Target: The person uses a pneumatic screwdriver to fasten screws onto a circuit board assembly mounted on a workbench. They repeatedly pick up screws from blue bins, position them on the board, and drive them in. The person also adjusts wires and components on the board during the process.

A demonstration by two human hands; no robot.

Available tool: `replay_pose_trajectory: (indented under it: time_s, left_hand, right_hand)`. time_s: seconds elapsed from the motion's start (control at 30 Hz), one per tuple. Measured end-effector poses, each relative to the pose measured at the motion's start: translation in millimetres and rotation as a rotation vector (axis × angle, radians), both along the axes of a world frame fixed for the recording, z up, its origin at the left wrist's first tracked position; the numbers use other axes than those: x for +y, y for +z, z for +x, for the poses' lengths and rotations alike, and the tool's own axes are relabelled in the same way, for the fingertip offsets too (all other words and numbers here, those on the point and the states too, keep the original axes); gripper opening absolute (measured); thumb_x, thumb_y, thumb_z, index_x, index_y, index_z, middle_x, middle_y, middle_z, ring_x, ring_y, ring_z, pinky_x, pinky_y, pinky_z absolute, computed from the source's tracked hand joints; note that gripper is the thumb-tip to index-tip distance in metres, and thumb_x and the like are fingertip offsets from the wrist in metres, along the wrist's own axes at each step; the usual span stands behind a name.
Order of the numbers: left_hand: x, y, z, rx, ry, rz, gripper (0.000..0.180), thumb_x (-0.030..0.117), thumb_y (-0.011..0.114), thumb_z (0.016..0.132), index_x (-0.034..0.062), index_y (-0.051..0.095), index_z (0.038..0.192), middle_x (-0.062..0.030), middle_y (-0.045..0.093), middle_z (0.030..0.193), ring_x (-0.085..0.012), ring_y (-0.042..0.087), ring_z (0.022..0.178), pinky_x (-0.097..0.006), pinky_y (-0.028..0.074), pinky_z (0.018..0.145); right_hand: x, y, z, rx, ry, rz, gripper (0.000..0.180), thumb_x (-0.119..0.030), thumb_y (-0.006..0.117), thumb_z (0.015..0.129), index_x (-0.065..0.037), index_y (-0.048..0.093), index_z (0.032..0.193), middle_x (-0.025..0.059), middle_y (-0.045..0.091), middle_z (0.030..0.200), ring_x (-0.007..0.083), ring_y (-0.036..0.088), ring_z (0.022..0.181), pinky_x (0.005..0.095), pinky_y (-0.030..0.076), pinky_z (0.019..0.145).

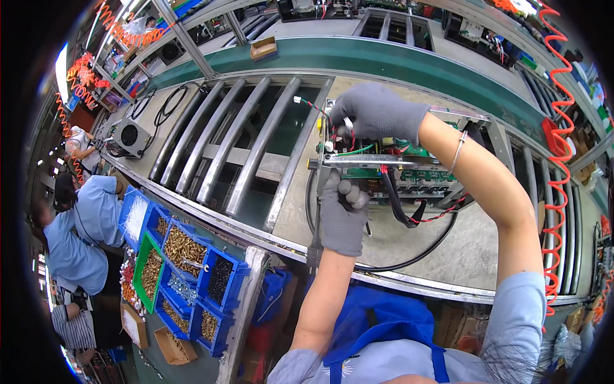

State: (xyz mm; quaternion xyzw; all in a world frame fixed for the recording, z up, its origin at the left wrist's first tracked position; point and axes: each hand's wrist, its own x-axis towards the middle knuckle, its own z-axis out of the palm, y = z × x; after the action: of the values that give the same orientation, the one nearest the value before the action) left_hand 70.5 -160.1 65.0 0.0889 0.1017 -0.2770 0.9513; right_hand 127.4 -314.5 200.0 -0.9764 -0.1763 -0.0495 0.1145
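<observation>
Head view showed a person at an assembly line, both hands in grey gloves working on an open electronics chassis [409,169] that rested on the desk [448,249] beside a set of metal rollers [249,147]. The left hand [343,214] was clenched around a black-handled tool held upright at the chassis's near left corner; the tool's tip was hidden behind a metal crossbar [371,160]. The right hand [377,112] reached over the top of the chassis and pinched a small bundle of red and green wires [332,125], one lead ending in a white connector [297,100] that hung free of any socket.

Green circuit boards [416,176] already sat inside the frame, and a black cable [409,256] looped from the unit across the desk. As judged from this layout, board mounting appeared complete, while wire routing and connection remained in progress; the loose connector was not yet seated. Whether the corner fastener was tightened could not be told.

Blue bins [185,269] of screws and small parts stood at the left, untouched.
</observation>
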Motion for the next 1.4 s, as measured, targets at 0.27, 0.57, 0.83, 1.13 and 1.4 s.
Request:
replay_pose_trajectory:
  time_s: [0.27, 0.57, 0.83, 1.13, 1.4]
  left_hand:
    - [2.2, 6.3, 5.5, 0.036, -0.069, 0.029, 0.009, 0.026, 0.056, 0.099, 0.0173, 0.056, 0.095, 0.0089, 0.038, 0.063, -0.0062, 0.030, 0.049, -0.023, 0.031, 0.046]
    - [40.9, -28.4, -42.7, -0.240, -0.044, 0.315, 0.019, 0.032, 0.062, 0.097, 0.0133, 0.060, 0.096, 0.0021, 0.055, 0.074, -0.0094, 0.051, 0.063, -0.023, 0.041, 0.055]
    - [104.9, -79.1, -81.8, -0.837, 0.449, 1.431, 0.043, 0.028, 0.065, 0.093, 0.0038, 0.056, 0.128, -0.0104, 0.063, 0.112, -0.0256, 0.062, 0.100, -0.036, 0.050, 0.087]
    - [94.8, -93.3, -67.9, -1.176, 0.443, 2.035, 0.087, 0.049, 0.070, 0.083, 0.0004, 0.034, 0.146, -0.0237, 0.051, 0.133, -0.0399, 0.050, 0.122, -0.048, 0.038, 0.104]
    - [85.6, -101.1, -83.4, -1.609, 0.567, 1.994, 0.051, 0.035, 0.068, 0.084, 0.0070, 0.058, 0.127, -0.0094, 0.064, 0.118, -0.0268, 0.060, 0.105, -0.044, 0.041, 0.102]
  right_hand:
    - [-23.4, 10.9, -7.0, 0.066, -0.041, 0.697, 0.026, -0.022, 0.069, 0.087, 0.002, 0.072, 0.095, -0.0008, 0.065, 0.076, 0.0063, 0.056, 0.070, 0.0261, 0.048, 0.064]
    - [31.7, 25.6, -112.5, -0.250, 0.189, 0.313, 0.025, -0.021, 0.073, 0.079, -0.010, 0.070, 0.101, 0.0113, 0.061, 0.089, 0.0309, 0.061, 0.082, 0.0415, 0.048, 0.071]
    - [-51.0, -29.5, -189.3, -0.588, -0.505, 0.234, 0.042, -0.008, 0.069, 0.079, -0.004, 0.063, 0.121, 0.0130, 0.060, 0.114, 0.0274, 0.058, 0.107, 0.0380, 0.045, 0.095]
    - [-117.2, -94.6, -173.1, -0.777, -0.416, -0.186, 0.051, -0.011, 0.074, 0.068, -0.012, 0.065, 0.117, 0.0098, 0.062, 0.109, 0.0307, 0.060, 0.101, 0.0416, 0.047, 0.087]
    - [-99.1, -104.2, -166.2, -0.928, -0.484, -0.220, 0.048, -0.010, 0.070, 0.068, -0.016, 0.067, 0.115, 0.0060, 0.063, 0.107, 0.0267, 0.061, 0.097, 0.0398, 0.046, 0.086]
